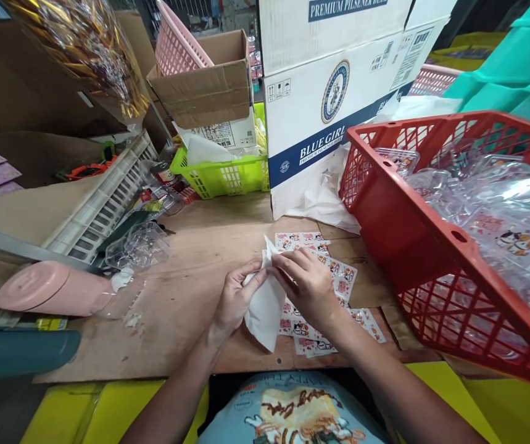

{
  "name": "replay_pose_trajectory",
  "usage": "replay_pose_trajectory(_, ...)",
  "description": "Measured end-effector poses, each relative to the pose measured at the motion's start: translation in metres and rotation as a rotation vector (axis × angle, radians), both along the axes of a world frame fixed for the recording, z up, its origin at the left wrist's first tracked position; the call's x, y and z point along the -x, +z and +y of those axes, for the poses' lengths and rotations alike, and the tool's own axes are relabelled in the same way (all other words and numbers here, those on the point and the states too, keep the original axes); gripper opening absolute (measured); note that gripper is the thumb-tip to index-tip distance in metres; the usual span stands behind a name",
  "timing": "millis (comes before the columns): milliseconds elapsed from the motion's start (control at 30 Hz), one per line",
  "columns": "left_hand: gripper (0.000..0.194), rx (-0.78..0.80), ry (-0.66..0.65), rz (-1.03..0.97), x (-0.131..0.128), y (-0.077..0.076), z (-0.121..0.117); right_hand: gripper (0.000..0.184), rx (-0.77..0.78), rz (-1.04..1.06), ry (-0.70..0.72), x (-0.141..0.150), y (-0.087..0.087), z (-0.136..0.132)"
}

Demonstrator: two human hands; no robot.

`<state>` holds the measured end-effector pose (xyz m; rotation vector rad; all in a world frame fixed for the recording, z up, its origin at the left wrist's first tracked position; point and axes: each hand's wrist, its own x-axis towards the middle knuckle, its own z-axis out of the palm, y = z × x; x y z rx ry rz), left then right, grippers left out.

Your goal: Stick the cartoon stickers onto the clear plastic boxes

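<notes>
A white sheet of paper (265,311), curved and creased, is held up over the wooden table (190,265). The fingers of my left hand (237,296) are closed on its left edge near the top. From the other side, my right hand (308,287) pinches the same sheet near its upper corner, the two sets of fingertips almost meeting. Whatever is on the sheet's far side is hidden from me. Beneath and beside my right hand lie several overlapping sticker sheets (344,277) printed with cartoon cats and pink marks; my right hand and forearm cover part of them.
A red plastic basket (385,216) of clear plastic cases stands at the right. Behind are a white carton (308,98) and a lime-green basket (227,176) bearing an open cardboard box (200,98). At left lie a pink container (56,287) and clear plastic pieces (139,246).
</notes>
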<state>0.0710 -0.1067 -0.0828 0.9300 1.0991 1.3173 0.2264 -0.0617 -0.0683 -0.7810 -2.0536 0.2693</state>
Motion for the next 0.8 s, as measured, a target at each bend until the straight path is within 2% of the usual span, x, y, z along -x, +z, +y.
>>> replay_pose_trajectory(67,0.018,-0.126,0.020,0.199,0.000,0.002,-0.002,0.013,0.047,0.039,0.008,0.001,-0.001,0.000)
replay_pose_trajectory(133,0.016,-0.198,0.016,0.325,0.000,0.002,-0.003,0.011,0.174,0.151,0.013,0.001,-0.004,0.005)
replay_pose_trajectory(200,0.015,-0.184,-0.002,0.331,0.003,-0.002,-0.002,0.013,0.377,0.299,0.002,-0.005,-0.006,0.015)
replay_pose_trajectory(267,0.017,-0.084,-0.004,0.246,0.008,-0.009,0.002,0.017,0.566,0.482,-0.062,-0.014,-0.005,0.027)
replay_pose_trajectory(300,0.021,-0.017,0.003,0.186,0.011,-0.013,0.005,0.017,0.613,0.562,-0.107,-0.019,-0.004,0.032)
replay_pose_trajectory(333,0.025,0.044,0.013,0.129,0.014,-0.015,0.008,0.017,0.614,0.609,-0.142,-0.023,-0.002,0.036)
replay_pose_trajectory(400,0.030,0.112,0.019,0.048,0.016,-0.018,0.014,0.014,0.495,0.562,-0.145,-0.028,0.001,0.037)
replay_pose_trajectory(500,0.029,0.058,0.002,0.006,0.010,-0.012,0.017,0.007,0.243,0.290,-0.041,-0.022,-0.001,0.027)
replay_pose_trajectory(567,0.026,0.017,-0.012,-0.020,0.003,-0.007,0.016,0.009,0.129,0.173,-0.013,-0.015,-0.004,0.018)
replay_pose_trajectory(667,0.025,0.011,-0.026,-0.039,-0.004,-0.003,0.011,0.010,0.064,0.121,-0.024,-0.009,-0.008,0.010)
replay_pose_trajectory(800,0.026,0.028,-0.016,0.019,-0.003,-0.006,0.008,0.011,0.063,0.078,-0.012,-0.011,-0.005,0.009)
